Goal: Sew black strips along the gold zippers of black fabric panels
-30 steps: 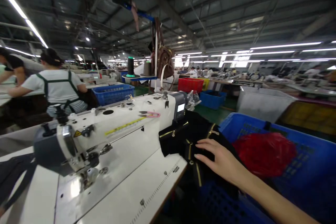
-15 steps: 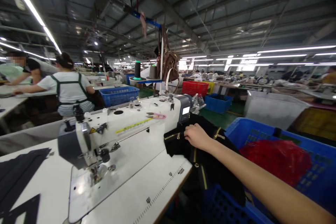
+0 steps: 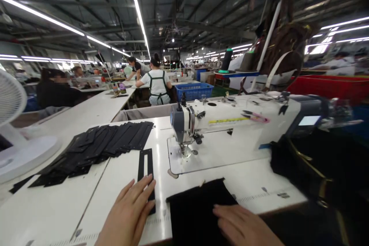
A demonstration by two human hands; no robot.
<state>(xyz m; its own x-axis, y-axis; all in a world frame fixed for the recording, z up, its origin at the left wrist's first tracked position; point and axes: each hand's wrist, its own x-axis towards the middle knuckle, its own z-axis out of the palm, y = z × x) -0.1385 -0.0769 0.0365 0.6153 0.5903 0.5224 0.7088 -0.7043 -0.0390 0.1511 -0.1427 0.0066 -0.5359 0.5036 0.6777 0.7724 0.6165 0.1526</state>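
My left hand [image 3: 129,209] rests low over the white table, fingers stretched out over the lower part of a black piece with a rectangular cut-out [image 3: 141,166]. Part of that piece is hidden under the fingers. To its right, a black cloth panel [image 3: 196,213] lies at the front edge of the table. My right hand [image 3: 245,223] is laid on this panel with its fingers extended flat. Behind both hands stands a white sewing machine [image 3: 242,123], its needle area [image 3: 186,152] above a metal plate with no cloth under it.
Overlapping black pieces [image 3: 100,144] are spread on the left, beside a white fan [image 3: 31,150]. Black cloth with gold zips [image 3: 305,157] lies at the right edge. Thread cones [image 3: 227,61] stand behind the machine. A co-worker [image 3: 158,84] sits near a blue crate [image 3: 193,91].
My view has turned left. My right hand has left the zipped black cloth on the right; a black panel now lies at the front under it. My left hand has come into view.
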